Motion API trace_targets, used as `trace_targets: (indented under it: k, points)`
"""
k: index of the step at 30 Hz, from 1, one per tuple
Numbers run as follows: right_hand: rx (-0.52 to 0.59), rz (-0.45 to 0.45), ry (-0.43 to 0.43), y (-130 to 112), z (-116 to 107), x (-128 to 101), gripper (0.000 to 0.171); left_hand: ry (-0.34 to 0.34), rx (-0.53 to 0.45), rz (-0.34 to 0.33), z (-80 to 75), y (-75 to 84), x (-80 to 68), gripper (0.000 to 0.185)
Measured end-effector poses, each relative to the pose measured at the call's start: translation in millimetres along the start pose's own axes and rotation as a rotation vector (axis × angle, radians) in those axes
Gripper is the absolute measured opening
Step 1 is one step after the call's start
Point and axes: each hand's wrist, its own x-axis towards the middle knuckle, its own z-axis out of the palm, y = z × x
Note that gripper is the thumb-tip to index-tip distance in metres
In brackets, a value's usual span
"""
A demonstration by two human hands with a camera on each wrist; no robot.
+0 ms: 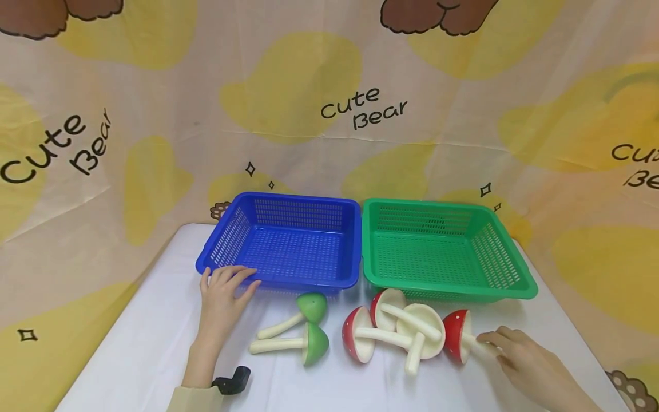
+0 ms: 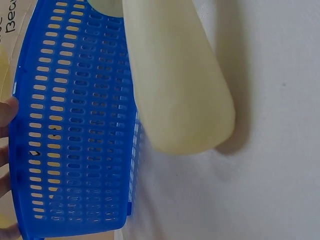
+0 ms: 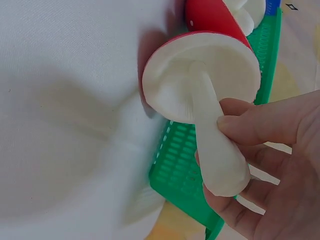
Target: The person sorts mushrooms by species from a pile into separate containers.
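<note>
My left hand [image 1: 229,281] lies with straight fingers on the front left corner of the blue basket [image 1: 309,200]; in the left wrist view its fingertips [image 2: 7,113] show at the basket's [image 2: 75,125] edge, beside a cream stem [image 2: 180,90]. My right hand [image 1: 493,343] pinches the white stem of the rightmost red mushroom [image 1: 455,335], which lies on the table. The right wrist view shows thumb and fingers [image 3: 250,125] curled round that stem [image 3: 215,155] below the red cap [image 3: 212,17]. Two green mushrooms [image 1: 314,343] lie in front of the blue basket.
A green basket [image 1: 515,269] stands to the right of the blue one, both with nothing inside. Several more red mushrooms [image 1: 360,337] lie in a cluster before it. The white table [image 1: 144,332] ends near my right hand; a printed cloth hangs behind.
</note>
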Motion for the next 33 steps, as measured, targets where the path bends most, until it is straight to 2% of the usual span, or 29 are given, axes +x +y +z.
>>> trace_targets:
  k: [6, 12, 15, 22, 26, 33]
  points:
    - [-0.018, -0.047, 0.084, 2, -1, -4, 0.042, 0.004, -0.001, 0.0, 0.0, -0.1, -0.6, 0.025]
    - [-0.033, -0.077, 0.119, 5, -6, -5, 0.045, 0.003, 0.001, -0.002, -0.6, 0.6, -1.0, 0.024]
    - [-0.032, -0.057, 0.107, 4, -11, -5, 0.046, 0.001, -0.004, -0.003, -0.8, 1.0, -0.9, 0.024]
    - [-0.024, -0.002, 0.014, -2, -29, -3, 0.044, -0.001, -0.005, -0.006, -0.1, 1.5, -0.5, 0.024]
    - [-0.035, -0.039, 0.081, -7, -37, 0, 0.046, 0.005, -0.008, -0.005, 0.2, 1.6, -0.4, 0.024]
    - [-0.025, -0.178, 0.232, -21, -53, 7, 0.056, 0.006, -0.005, -0.007, 1.0, 1.2, -0.2, 0.024]
